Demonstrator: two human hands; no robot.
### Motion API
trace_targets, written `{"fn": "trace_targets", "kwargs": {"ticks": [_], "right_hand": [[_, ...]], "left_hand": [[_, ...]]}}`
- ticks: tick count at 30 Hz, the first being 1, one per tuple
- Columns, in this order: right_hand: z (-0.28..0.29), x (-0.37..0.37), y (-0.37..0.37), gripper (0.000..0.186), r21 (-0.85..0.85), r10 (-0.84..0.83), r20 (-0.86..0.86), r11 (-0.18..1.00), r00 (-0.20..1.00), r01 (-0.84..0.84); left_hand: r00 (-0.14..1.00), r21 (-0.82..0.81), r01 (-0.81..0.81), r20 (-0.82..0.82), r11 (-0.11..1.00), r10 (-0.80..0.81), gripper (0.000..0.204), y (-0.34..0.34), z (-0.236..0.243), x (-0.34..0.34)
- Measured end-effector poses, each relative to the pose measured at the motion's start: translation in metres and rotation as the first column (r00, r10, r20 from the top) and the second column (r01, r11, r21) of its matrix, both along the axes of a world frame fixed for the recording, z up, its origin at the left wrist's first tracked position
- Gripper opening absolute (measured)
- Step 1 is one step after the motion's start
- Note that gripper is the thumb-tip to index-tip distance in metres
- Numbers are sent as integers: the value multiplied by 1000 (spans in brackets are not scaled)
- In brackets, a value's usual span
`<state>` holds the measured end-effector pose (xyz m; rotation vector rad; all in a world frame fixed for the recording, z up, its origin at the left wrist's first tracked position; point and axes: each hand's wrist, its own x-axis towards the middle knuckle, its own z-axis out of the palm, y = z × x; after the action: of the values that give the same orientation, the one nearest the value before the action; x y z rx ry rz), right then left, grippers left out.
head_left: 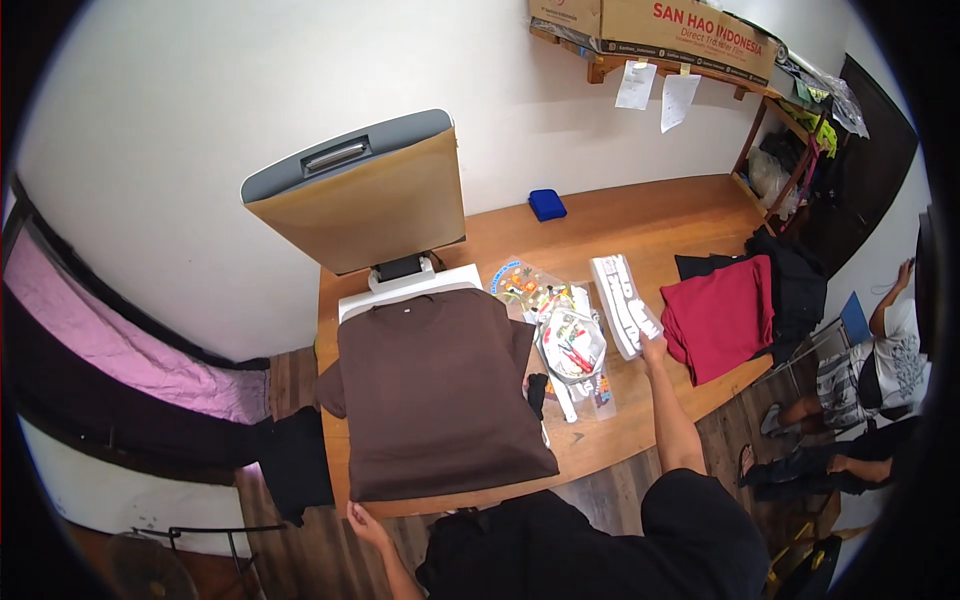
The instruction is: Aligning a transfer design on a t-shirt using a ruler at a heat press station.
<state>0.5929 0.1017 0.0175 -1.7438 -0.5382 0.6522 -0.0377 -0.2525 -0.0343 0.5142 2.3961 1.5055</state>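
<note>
A dark brown T-shirt (430, 400) is spread over the white lower plate (462, 278) of a heat press. The press's upper platen (365, 200) is tilted up behind it, with a tan sheet over its face. My left hand (370, 525) is at the table's front edge, by the shirt's near left corner, its fingers loosely extended and holding nothing visible. My right hand (653, 348) grips the near end of a long white stack of printed transfer sheets (618, 298) lying on the table. Between shirt and stack, a round white tray (590, 340) holds small tools, among them something red-handled.
Colourful printed films (520, 285) lie under and around the tray. A folded red garment (720, 315) rests beside black ones (795, 295) at the right. A blue pouch (547, 204) is near the wall, and a shelf carries a cardboard box (680, 35). Other people (890, 360) are at the right.
</note>
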Motion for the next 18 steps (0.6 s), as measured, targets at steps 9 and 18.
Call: {"fn": "trace_targets", "kwargs": {"ticks": [9,18], "right_hand": [[-62,-11,-31,33,-183,114,-92,975,989,-130],[-65,-91,-101,29,-383,533,558,845,636,-372]], "left_hand": [[992,-39,-39,120,998,44,45,-23,-18,19],[981,-48,-61,180,997,69,45,-24,-28,32]]}}
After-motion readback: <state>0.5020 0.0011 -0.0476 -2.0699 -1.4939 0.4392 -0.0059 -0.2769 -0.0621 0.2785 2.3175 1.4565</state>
